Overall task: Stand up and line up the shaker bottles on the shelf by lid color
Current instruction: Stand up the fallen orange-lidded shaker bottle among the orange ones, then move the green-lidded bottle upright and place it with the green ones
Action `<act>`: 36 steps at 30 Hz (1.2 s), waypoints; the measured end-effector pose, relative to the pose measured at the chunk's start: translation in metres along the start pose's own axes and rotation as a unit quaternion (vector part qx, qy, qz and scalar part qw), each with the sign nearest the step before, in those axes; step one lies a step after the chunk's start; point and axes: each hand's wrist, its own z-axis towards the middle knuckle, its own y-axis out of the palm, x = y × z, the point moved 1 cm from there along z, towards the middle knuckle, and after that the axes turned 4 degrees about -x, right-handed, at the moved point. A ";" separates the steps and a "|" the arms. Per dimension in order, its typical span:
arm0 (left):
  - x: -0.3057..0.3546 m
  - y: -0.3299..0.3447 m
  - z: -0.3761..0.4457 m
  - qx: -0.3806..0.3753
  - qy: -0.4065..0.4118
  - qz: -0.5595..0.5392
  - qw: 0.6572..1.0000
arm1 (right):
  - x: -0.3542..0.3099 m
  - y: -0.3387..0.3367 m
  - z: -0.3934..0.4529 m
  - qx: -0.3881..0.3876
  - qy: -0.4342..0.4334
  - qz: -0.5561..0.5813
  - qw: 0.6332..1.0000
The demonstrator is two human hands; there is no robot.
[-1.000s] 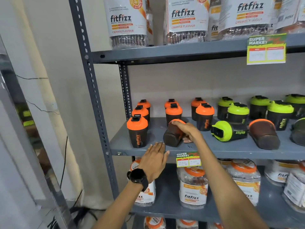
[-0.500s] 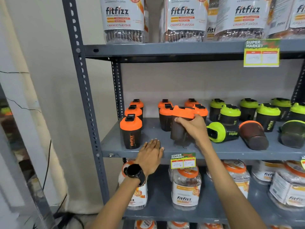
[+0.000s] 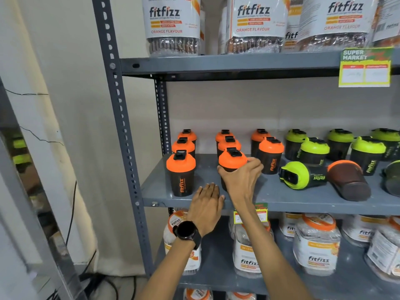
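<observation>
My right hand [image 3: 241,180] grips an orange-lidded shaker bottle [image 3: 232,159], which stands upright at the front of the middle orange column on the grey shelf [image 3: 281,199]. My left hand [image 3: 206,205], with a black watch on the wrist, rests flat with fingers apart on the shelf's front edge, just right of another upright orange-lidded shaker [image 3: 181,173]. Several more orange-lidded shakers stand behind. Green-lidded shakers [image 3: 315,150] stand to the right. A green-lidded shaker [image 3: 303,175] and an orange-lidded one [image 3: 348,180] lie on their sides at the right.
Another bottle [image 3: 392,178] lies at the far right edge. Large fitfizz jars [image 3: 173,24] fill the shelf above and more jars [image 3: 316,243] the shelf below. A perforated grey upright [image 3: 121,126] bounds the shelf on the left. Price tags hang from shelf edges.
My right hand has lifted the lying orange-lidded shaker, turned it upright and set it down in front of the middle orange column. My left hand stayed at the shelf edge.
</observation>
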 end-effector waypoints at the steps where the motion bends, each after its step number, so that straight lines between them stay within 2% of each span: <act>1: 0.000 0.000 0.000 0.001 -0.001 0.001 1.000 | 0.002 0.001 -0.001 0.009 -0.004 0.002 1.000; 6: 0.004 0.003 -0.002 0.011 -0.016 0.013 1.000 | 0.016 0.009 -0.001 0.021 0.004 0.001 1.000; 9: 0.007 0.003 -0.002 0.012 -0.027 0.012 1.000 | 0.025 0.015 0.007 0.039 -0.007 -0.050 0.998; 13: 0.014 0.000 -0.009 0.014 -0.037 0.003 0.999 | 0.043 0.011 0.008 0.030 -0.024 -0.051 0.998; 19: 0.052 0.006 -0.032 0.052 -0.067 0.001 0.996 | 0.089 -0.050 0.008 0.058 -0.132 0.047 0.988; 23: 0.087 0.005 -0.032 0.051 -0.084 -0.002 0.995 | 0.107 -0.110 0.032 0.052 -0.187 0.002 0.981; 26: 0.120 0.003 -0.025 0.043 -0.052 -0.013 0.998 | 0.113 -0.152 0.058 0.001 -0.221 -0.059 0.973; 28: 0.142 0.002 -0.015 0.038 -0.036 -0.022 0.998 | 0.116 -0.173 0.083 -0.076 -0.221 -0.145 0.961; 32: 0.176 0.005 0.014 -0.001 -0.018 -0.017 1.000 | 0.117 -0.192 0.127 -0.253 -0.183 -0.374 0.873; 36: 0.195 0.007 0.043 -0.023 -0.038 -0.026 0.999 | 0.121 -0.184 0.141 -0.336 -0.188 -0.452 0.805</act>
